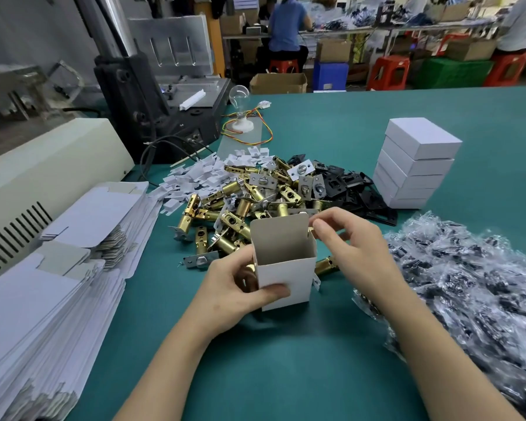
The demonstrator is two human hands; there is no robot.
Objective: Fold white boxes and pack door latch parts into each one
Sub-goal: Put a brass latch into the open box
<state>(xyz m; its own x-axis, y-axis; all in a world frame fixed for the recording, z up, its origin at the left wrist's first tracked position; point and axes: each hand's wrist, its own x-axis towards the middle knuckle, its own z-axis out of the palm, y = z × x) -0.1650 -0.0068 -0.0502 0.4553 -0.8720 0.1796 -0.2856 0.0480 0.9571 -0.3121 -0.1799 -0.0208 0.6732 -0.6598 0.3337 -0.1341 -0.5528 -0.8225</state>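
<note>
An opened white box (286, 268) stands upright in front of me, its top flap raised and its grey inside showing. My left hand (234, 290) grips its left side, thumb across the front face. My right hand (349, 238) pinches the box's upper right corner flap. Behind the box lies a heap of brass door latches (243, 205) with silver face plates, and black plates (346, 183) beside them.
Flat white box blanks (43, 284) are stacked at the left. Small white card pieces (201, 174) lie behind the latches. Several folded boxes (416, 162) are stacked at the right. Clear bags of dark parts (468, 284) spread at the right. Machines stand at the back left.
</note>
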